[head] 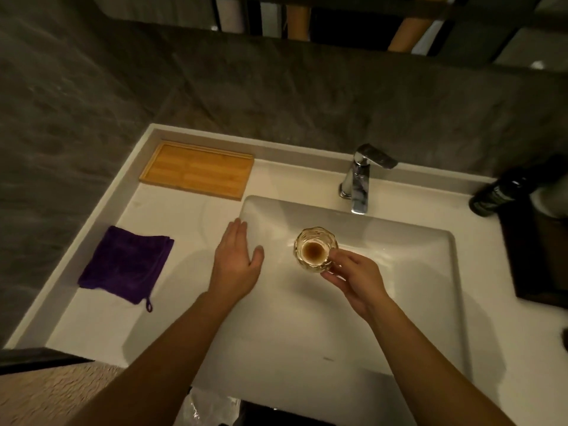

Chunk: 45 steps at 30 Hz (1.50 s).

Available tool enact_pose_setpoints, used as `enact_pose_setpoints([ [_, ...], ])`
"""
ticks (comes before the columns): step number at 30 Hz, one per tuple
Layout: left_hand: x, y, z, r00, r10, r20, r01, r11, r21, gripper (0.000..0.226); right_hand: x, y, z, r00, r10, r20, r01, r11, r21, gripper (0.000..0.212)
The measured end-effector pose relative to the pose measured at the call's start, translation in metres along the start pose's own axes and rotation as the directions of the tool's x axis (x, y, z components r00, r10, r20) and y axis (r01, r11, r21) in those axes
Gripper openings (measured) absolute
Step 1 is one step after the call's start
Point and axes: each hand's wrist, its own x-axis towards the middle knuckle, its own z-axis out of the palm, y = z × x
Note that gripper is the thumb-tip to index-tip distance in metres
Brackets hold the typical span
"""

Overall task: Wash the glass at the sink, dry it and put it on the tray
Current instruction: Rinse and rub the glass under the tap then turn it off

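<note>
from my feed i look down on a white surface (pixel 172 305) with a square sink (pixel 399 272) sunk into it. my right hand (pixel 353 279) grips the glass (pixel 315 250) by its side wall, fingers (pixel 330 277) wrapped around the near side and thumb at the rim, holding it upright over the basin, mouth facing the camera. the glass is faceted and clear, with a brown stain or residue at its bottom. it sits below and a little left of the chrome tap (pixel 361 179), whose spout points down into the basin; i see no water running.

my left hand (pixel 236 259) is spread flat, fingers extended and together, gripping nothing, over the left edge of the sink where the basin meets the surface. i cannot tell whether the palm rests on the edge or floats just above it.

a folded purple cloth (pixel 126 264) with a small hanging loop lies on the surface to the left, well apart from the glass. behind it, in the far left corner, is a wooden tray (pixel 196 170) with nothing on it. on the far right stands a dark bottle (pixel 498 192), partly cut off by the dim edge of the view, beside a dark tray-like object (pixel 534 256) i cannot make out clearly.
</note>
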Motion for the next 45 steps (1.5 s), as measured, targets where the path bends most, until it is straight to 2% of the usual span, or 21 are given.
enact_pose_setpoints([
  [4, 0.041, 0.07, 0.017, 0.988, 0.154, 0.008, -0.154, 0.987, -0.04, 0.069, 0.001, -0.014, -0.036, 0.999, -0.036, -0.022, 0.036, 0.999, 0.027, 0.02],
  [11, 0.111, 0.193, 0.036, 0.954, 0.294, 0.054, -0.28, 0.942, -0.186, 0.086, 0.013, -0.036, -0.072, 0.997, -0.054, -0.047, 0.057, 0.996, 0.067, 0.02],
  [16, 0.132, 0.226, 0.043, 0.943, 0.317, 0.102, -0.319, 0.948, 0.001, 0.088, 0.024, -0.045, -0.08, 0.998, -0.039, -0.041, 0.043, 0.995, 0.092, 0.024],
  [20, 0.136, 0.234, 0.045, 0.933, 0.355, 0.065, -0.361, 0.924, 0.124, 0.072, 0.031, -0.048, -0.082, 0.999, -0.036, -0.031, 0.039, 0.995, 0.096, 0.026],
  [27, 0.135, 0.237, 0.044, 0.934, 0.356, 0.04, -0.358, 0.924, 0.134, 0.067, 0.042, -0.049, -0.083, 1.0, -0.029, -0.004, 0.029, 0.996, 0.089, 0.024],
  [33, 0.142, 0.235, 0.04, 0.96, 0.274, 0.055, -0.274, 0.962, 0.0, 0.072, 0.044, -0.048, -0.08, 1.0, -0.022, 0.019, 0.02, 0.997, 0.079, 0.018],
  [38, 0.145, 0.236, 0.04, 0.976, 0.212, 0.043, -0.207, 0.974, -0.092, 0.061, 0.04, -0.042, -0.079, 1.0, -0.008, 0.028, 0.006, 0.997, 0.072, 0.019],
  [42, 0.139, 0.232, 0.038, 0.978, 0.202, 0.055, -0.188, 0.962, -0.197, 0.063, 0.04, -0.036, -0.078, 1.0, 0.001, 0.007, -0.002, 0.997, 0.077, 0.02],
  [44, 0.124, 0.216, 0.038, 0.99, 0.14, 0.018, -0.129, 0.948, -0.291, 0.064, 0.04, -0.032, -0.078, 1.0, 0.0, -0.008, 0.001, 0.997, 0.079, 0.018],
  [45, 0.114, 0.201, 0.041, 0.995, 0.097, -0.013, -0.096, 0.938, -0.332, 0.055, 0.039, -0.03, -0.079, 1.0, 0.002, -0.013, 0.0, 0.996, 0.085, 0.017],
])
